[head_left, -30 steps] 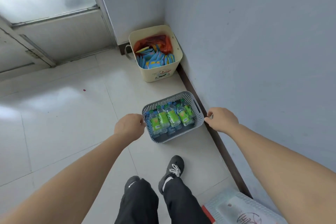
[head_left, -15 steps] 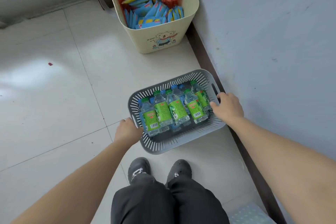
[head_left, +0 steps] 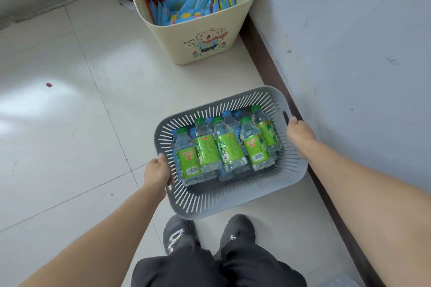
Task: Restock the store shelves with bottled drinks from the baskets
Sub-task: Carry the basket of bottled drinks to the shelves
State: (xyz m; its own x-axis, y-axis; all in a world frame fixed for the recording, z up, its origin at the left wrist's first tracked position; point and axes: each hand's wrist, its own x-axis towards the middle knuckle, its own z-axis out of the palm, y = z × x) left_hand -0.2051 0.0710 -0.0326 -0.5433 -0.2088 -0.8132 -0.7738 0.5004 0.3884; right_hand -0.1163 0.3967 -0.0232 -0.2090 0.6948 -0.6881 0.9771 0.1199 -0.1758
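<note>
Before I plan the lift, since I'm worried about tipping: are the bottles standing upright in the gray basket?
No, the bottles lie on their sides, packed side by side in the gray basket.

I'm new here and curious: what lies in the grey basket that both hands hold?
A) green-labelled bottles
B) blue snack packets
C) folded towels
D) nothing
A: the grey basket, gripped at its ends by the left hand and right hand, holds green-labelled bottles lying on their sides.
</note>
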